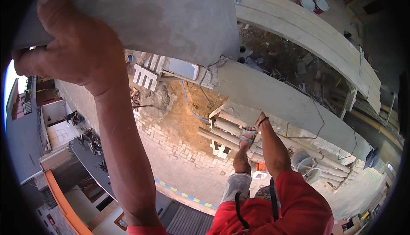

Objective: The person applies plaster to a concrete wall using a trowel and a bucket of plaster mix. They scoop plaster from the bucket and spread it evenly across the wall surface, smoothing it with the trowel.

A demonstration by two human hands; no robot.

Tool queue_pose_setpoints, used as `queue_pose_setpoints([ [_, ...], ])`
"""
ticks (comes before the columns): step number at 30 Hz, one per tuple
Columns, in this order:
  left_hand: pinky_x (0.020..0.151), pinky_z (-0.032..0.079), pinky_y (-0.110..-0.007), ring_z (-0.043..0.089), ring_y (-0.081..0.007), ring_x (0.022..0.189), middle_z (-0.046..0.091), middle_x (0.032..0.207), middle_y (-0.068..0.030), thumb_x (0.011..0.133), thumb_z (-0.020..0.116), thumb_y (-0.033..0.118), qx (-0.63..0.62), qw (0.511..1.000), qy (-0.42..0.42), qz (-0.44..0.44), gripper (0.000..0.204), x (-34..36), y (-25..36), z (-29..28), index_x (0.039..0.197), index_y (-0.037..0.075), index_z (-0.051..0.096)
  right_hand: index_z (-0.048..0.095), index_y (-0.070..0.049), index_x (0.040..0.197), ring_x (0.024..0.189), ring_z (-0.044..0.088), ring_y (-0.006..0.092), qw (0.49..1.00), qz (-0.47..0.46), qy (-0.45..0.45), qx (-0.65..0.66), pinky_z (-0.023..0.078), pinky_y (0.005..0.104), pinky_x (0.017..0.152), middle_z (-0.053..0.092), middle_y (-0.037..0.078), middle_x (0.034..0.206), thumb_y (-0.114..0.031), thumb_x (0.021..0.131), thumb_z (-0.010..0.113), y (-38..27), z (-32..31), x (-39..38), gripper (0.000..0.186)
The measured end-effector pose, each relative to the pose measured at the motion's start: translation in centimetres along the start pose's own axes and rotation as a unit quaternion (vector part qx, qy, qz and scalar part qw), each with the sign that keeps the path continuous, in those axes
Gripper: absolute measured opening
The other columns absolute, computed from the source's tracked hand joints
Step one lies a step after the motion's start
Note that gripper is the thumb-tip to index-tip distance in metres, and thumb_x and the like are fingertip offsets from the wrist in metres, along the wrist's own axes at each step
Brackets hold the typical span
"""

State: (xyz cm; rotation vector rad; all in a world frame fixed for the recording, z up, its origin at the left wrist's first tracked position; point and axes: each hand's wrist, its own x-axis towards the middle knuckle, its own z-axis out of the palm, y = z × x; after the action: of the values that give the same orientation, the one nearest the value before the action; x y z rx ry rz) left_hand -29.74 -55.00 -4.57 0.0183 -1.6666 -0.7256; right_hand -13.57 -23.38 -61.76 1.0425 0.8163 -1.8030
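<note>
My left hand (72, 47) grips the edge of a grey plastered concrete column (166, 13) at the upper left, its thumb on the face and its fingers curled at the edge. The forearm reaches up from the lower edge. My right hand is out of sight; only the red sleeve (303, 201) shows on that side. My feet, in sandals (247, 134), are among wooden poles (226, 124) beside a grey concrete beam (290, 102), high above a paved ground.
Pale boards (299, 25) cross the upper right above rubble (273, 47). Below lie a pallet (147, 70), sand (196, 98), a blue hose (186, 96) and buckets (304, 166). Bent rods (322, 124) project beside the beam. Motorbikes (89, 139) and buildings (60, 192) stand at left.
</note>
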Motion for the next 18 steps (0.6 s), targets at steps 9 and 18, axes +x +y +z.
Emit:
queue_pose_setpoints([
  [9,0.084,0.054,-0.035,0.054,-0.0257,0.099,0.044,0.111,-0.0211,0.082,0.064,0.024,0.007,1.0,0.002,-0.005,0.066,-0.2,0.6,-0.1,0.124,0.001,0.02,0.061,-0.007,0.108,0.098,0.061,0.0247,0.998,0.022,-0.055,0.026,0.05,0.0437,0.085,0.065,0.009,0.107,-0.032,0.091,0.047,-0.2,1.1,-0.9,0.033],
  [18,0.083,0.054,-0.035,0.054,-0.0264,0.099,0.043,0.111,-0.0216,0.081,0.064,0.022,0.018,1.0,0.011,-0.015,0.066,-0.2,0.7,0.0,0.124,0.0,0.018,0.06,-0.006,0.11,0.099,0.061,0.0251,0.986,0.036,-0.151,0.067,0.049,0.0439,0.086,0.065,0.009,0.109,-0.031,0.092,0.046,-0.3,1.3,-1.8,0.034],
])
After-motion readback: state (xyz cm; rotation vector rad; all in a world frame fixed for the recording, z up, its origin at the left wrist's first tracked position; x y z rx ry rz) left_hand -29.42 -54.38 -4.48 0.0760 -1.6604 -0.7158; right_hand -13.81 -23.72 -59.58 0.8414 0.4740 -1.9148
